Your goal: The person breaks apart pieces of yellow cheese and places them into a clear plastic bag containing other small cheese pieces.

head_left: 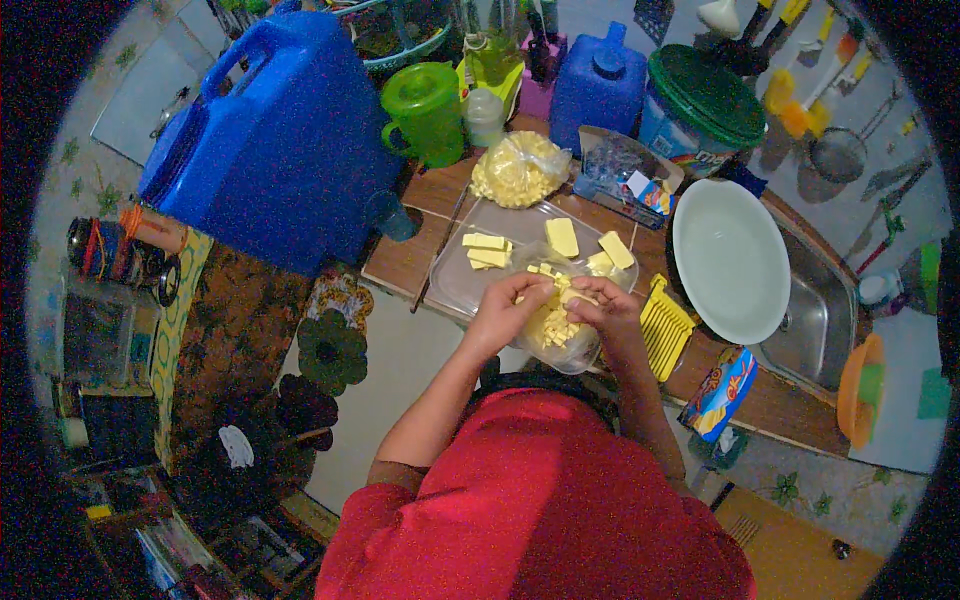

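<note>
My left hand (508, 312) and my right hand (613, 313) meet over the front edge of a clear tray (455, 262). Their fingers are closed at the top of a clear plastic bag (572, 357), which holds small pale yellow cheese cubes (557, 332). Whether a loose piece is also pinched between the fingertips cannot be made out. Behind the hands, on the tray, lie a cheese block (562, 238), stacked slices (487, 251) and another cut block (613, 250). A second, fuller bag of cheese cubes (520, 170) rests at the tray's far edge.
To the right are a yellow ridged slicer (665, 330), a blue box (720, 394), a pale oval basin (730, 260) and a sink (818, 310). An opened carton (625, 180), green pitcher (424, 112), blue jug (597, 85) and lidded tub (705, 105) stand behind. A large blue container (290, 140) is left.
</note>
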{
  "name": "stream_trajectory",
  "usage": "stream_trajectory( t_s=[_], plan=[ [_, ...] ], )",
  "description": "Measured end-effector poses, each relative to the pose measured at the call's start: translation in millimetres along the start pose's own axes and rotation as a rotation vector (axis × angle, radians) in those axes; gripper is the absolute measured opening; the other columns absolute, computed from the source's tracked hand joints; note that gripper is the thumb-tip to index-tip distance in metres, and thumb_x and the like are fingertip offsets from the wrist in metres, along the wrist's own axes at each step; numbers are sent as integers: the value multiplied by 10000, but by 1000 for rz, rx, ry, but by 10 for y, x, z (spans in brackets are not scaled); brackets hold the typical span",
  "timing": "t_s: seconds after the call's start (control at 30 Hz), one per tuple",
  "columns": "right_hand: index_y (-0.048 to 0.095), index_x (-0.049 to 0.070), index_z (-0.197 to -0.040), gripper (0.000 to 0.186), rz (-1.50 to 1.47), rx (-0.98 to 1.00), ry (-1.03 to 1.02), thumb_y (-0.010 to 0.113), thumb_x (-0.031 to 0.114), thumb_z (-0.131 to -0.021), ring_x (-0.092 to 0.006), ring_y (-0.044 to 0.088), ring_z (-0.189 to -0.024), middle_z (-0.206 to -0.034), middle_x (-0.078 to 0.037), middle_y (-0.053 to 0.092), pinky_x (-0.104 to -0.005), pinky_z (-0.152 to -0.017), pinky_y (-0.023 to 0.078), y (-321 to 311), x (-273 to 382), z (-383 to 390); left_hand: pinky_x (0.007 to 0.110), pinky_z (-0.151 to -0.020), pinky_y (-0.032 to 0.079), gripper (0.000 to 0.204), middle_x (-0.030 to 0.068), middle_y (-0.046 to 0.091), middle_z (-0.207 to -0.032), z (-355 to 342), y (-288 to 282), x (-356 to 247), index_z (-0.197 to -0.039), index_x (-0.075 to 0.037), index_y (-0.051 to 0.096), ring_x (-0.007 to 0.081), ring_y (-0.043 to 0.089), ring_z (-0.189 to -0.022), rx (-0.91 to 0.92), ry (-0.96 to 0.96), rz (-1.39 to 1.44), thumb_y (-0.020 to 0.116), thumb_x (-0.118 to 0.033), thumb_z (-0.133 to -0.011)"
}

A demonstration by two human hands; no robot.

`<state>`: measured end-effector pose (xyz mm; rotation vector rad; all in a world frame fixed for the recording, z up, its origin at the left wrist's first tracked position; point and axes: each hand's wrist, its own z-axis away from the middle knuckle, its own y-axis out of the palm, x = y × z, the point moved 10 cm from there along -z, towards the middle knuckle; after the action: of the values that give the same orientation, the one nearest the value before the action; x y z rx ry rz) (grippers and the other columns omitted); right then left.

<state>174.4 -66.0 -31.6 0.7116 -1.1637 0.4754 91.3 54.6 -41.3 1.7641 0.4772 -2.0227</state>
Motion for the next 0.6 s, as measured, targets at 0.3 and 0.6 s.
stream_trajectory(
  t_s=[0.3, 0.6],
  plan=[
    [553, 27, -1013, 312, -57, 49, 14, 657, -24, -722, -154, 612, -768, -904, -107, 629, -261, -678, 524, 93, 31, 25, 227, -666, 449, 189, 10, 617, -817, 71, 114, -73, -913, -28, 625, 78, 544, -745, 147, 8, -60, 625, -191, -818],
    [535, 11, -1010, 276, -93, 46, 60, 633, 44, -754, -117, 587, -775, -926, -75, 598, -219, -666, 501, 59, -25, 9, 219, -648, 447, 230, 16, 614, -812, 13, 85, 73, -949, 11, 617, 68, 540, -726, 90, -48, 74, 581, -188, -840]
  ],
)
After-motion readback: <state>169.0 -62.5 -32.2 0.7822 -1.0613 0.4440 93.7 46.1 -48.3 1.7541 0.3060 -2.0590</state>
